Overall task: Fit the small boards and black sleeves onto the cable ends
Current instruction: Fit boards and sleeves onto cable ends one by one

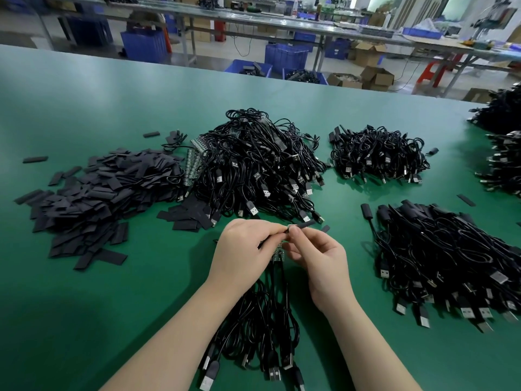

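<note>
On the green bench (98, 292), nearest you, a bundle of cables (267, 320) hangs below your hands. Your left hand (242, 249) pinches a cable end with a small board (277, 253); your right hand (318, 252) pinches a black sleeve (304, 224) at its tip. Skew the sleeve and it could snag the board or slip free. Beyond lie the loose sleeves (93, 193) and cable heaps (259, 165). No writing is legible.

**What the view leaves unclear**

The left hand (242, 246) covers most of the small board (277, 253) it holds. The black sleeve (306, 224) disappears between the right hand's (318, 255) fingertips. The frame's right edge cuts off cable heaps (504, 162). Distant benches (253, 15) blur.
</note>
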`<state>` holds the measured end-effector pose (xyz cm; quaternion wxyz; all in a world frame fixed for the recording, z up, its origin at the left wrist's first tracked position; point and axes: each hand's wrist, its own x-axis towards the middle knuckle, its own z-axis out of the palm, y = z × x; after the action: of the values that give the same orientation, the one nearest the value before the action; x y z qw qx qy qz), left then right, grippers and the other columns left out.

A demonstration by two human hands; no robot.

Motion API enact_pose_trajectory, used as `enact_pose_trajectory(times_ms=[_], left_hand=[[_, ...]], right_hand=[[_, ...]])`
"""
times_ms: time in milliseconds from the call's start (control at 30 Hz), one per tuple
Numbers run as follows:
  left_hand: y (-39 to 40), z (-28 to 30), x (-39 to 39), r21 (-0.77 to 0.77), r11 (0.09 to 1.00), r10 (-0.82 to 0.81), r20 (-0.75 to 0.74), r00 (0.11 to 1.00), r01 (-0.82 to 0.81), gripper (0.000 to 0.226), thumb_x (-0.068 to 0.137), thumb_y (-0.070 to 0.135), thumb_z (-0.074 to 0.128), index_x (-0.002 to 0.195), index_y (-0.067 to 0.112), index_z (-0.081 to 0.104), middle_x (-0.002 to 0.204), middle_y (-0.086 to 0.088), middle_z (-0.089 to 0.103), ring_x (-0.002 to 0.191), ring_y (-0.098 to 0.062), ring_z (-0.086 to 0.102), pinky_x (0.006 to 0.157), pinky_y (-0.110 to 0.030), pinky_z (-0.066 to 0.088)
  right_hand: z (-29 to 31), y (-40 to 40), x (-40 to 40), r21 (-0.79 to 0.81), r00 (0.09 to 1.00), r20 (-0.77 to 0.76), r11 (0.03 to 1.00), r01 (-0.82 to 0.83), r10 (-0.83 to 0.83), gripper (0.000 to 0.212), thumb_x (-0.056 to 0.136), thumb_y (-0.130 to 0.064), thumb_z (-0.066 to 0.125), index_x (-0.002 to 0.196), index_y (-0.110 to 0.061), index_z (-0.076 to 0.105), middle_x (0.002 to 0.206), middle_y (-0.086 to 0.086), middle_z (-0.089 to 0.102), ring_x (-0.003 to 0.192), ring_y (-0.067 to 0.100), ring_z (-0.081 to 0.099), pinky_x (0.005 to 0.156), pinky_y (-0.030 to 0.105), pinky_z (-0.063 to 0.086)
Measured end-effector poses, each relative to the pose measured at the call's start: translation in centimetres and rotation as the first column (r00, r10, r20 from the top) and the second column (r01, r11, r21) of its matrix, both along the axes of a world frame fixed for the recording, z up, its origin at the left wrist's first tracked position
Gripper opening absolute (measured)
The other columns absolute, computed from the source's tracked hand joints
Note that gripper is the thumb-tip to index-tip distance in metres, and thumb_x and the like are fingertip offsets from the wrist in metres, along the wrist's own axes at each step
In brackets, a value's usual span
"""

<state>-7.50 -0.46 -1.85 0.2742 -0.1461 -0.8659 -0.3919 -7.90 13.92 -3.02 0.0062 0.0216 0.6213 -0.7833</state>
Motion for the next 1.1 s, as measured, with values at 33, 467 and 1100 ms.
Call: enact_pose_trajectory(times_ms=[33,467,1100], left_hand=[[0.03,-0.04,0.01,-0.001,1.0,-0.004,-0.006,1.0,0.004,0.013,0.086,0.022,0.069,0.094,0.023,0.078,0.086,0.015,0.074,0.082,-0.002,0.065,0.085,-0.028,0.045],[0.04,-0.19,-0.1,0.038,0.999,0.032,0.007,0.999,-0.032,0.014,0.084,0.02,0.067,0.093,0.024,0.077,0.088,0.016,0.073,0.086,0.0,0.063,0.086,-0.03,0.048],[-0.42,-0.49,-0.35,0.171,0.982,0.067,0.059,0.996,-0.076,0.015,0.079,0.015,0.079,0.094,0.019,0.079,0.089,0.01,0.075,0.094,0.003,0.059,0.085,-0.041,0.053]], right_hand=[[-0.04,0.07,-0.01,-0.003,1.0,0.0,1.0,-0.012,0.012,0.024,0.074,-0.037,0.081,0.078,-0.013,0.077,0.074,0.011,0.064,0.072,0.017,0.061,0.07,0.022,0.053],[0.11,-0.36,0.18,0.085,0.999,-0.039,0.996,-0.028,0.031,0.005,0.085,-0.026,0.076,0.083,-0.022,0.079,0.074,0.003,0.071,0.072,0.013,0.064,0.068,0.021,0.052],[-0.15,-0.34,0.22,0.278,0.959,-0.271,0.948,0.157,-0.079,0.04,0.095,-0.017,0.065,0.119,-0.049,0.059,0.101,-0.019,0.074,0.094,0.01,0.072,0.082,0.016,0.053]])
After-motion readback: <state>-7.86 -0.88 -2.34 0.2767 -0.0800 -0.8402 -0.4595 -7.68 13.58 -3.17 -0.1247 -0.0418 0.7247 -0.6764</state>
